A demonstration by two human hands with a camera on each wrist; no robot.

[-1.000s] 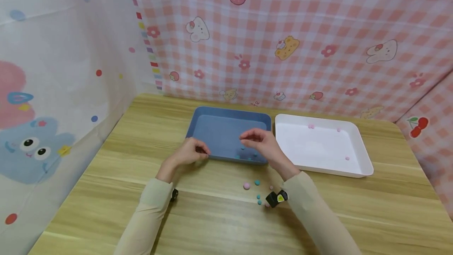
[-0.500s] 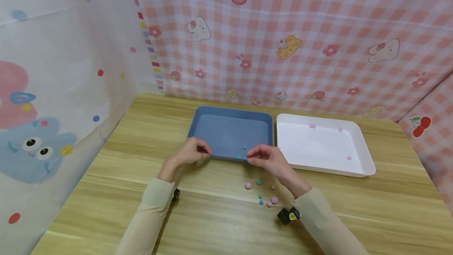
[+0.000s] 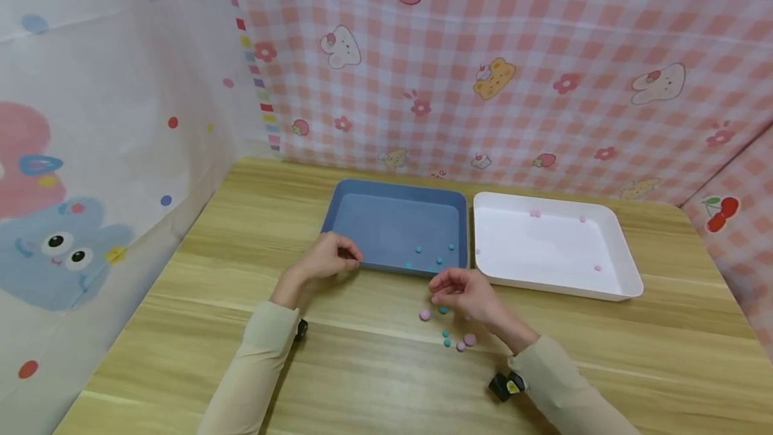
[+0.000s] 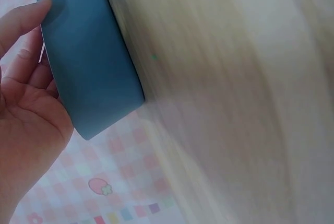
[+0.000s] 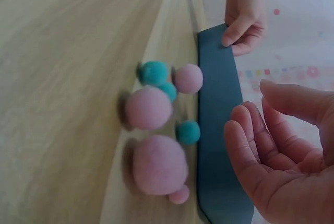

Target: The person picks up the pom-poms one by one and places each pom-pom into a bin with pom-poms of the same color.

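- The left hand [image 3: 326, 260] rests at the near left corner of the blue tray [image 3: 386, 223]; its fingers [image 4: 23, 25] touch the tray's outer wall, bent a little but not wrapped around it.
- The right hand [image 3: 465, 293] hangs just over the small balls on the table; its fingers [image 5: 255, 145] are loosely curled and hold nothing.
- The pink and teal balls [image 3: 447, 327] lie close together on the wooden table [image 3: 181, 327], just in front of the blue tray's near edge.
- 4 teal balls [image 3: 435, 257] sit inside the blue tray, near its front right corner.
- The white tray [image 3: 610, 240] sits just beside the blue one, with a few pink balls [image 3: 534, 213] near its edges.
- There is open table to the left and front.
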